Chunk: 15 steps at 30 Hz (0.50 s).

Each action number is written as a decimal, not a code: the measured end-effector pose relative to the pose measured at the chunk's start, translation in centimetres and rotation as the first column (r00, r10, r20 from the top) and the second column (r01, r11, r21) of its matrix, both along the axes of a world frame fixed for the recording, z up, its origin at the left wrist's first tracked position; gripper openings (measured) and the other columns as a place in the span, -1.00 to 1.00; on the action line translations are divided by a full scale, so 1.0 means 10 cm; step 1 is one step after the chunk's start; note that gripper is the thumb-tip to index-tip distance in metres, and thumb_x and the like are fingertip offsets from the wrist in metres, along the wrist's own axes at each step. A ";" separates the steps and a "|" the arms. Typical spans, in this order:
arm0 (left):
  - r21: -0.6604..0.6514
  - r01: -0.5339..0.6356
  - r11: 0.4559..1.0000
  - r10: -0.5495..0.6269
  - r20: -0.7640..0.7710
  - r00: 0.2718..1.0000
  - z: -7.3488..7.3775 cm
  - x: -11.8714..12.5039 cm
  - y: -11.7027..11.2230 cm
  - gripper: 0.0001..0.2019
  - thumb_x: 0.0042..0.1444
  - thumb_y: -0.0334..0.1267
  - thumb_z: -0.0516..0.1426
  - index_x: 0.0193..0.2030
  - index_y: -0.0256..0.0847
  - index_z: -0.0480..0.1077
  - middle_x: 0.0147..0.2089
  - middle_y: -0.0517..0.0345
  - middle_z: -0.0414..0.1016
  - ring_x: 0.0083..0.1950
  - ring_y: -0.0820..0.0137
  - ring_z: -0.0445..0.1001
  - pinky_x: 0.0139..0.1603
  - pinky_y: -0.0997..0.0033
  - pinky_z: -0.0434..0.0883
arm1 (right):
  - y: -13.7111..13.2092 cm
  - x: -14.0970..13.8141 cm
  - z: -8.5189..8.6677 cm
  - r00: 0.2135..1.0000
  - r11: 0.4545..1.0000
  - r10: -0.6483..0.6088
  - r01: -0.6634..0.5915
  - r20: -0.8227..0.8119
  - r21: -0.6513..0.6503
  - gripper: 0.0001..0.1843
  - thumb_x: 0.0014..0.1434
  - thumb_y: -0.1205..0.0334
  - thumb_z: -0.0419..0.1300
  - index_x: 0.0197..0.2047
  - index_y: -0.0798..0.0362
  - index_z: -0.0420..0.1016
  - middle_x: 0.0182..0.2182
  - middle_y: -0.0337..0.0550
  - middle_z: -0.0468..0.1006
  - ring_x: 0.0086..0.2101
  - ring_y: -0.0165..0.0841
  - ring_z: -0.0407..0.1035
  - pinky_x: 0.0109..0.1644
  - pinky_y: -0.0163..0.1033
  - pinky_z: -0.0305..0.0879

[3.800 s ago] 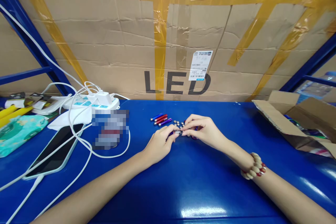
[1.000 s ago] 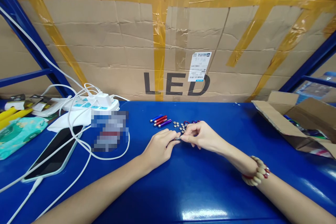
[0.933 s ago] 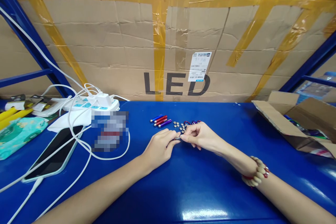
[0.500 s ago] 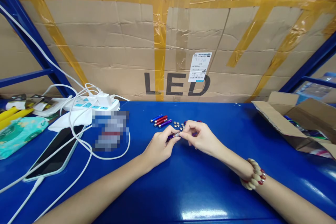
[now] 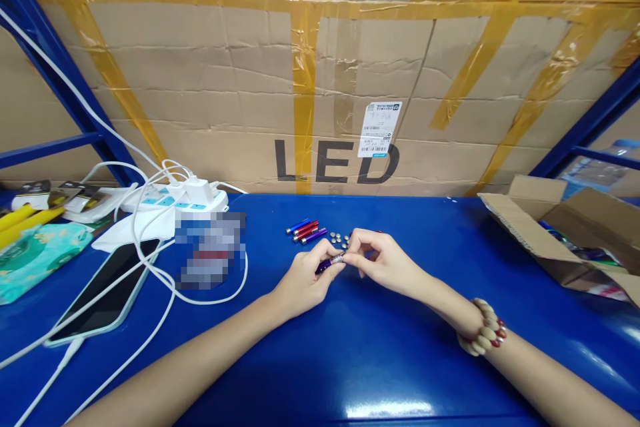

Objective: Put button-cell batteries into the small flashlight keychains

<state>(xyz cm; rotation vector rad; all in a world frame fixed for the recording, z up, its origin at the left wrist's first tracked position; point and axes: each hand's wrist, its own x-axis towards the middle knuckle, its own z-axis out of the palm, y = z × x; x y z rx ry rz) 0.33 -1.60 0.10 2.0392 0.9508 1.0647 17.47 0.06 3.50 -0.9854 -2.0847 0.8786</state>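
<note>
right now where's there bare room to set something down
Bare blue tabletop lies between the left forearm and right forearm, and between the right hand and open carton. Crowded: the left side, with phone, power strip and cables, and just beyond the left hand, with tubes and discs.

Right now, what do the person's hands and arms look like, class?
The left hand and right hand are ungloved, and no sleeves show. A bracelet of round pale beads with a few red ones circles the right wrist; the left wrist shows nothing worn.
</note>
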 end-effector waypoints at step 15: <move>-0.109 -0.030 0.994 0.028 -0.018 0.999 0.05 0.04 0.04 -0.84 0.16 -0.25 -0.04 -0.24 -0.25 0.30 -0.52 0.26 0.30 -0.50 0.49 0.28 -0.44 0.52 0.25 | 0.07 0.04 0.03 0.995 0.995 -0.100 0.100 0.025 0.024 -0.69 0.10 0.03 0.11 -0.29 0.12 0.46 -0.52 -0.21 0.49 -0.64 -0.50 0.28 -0.55 -0.38 0.23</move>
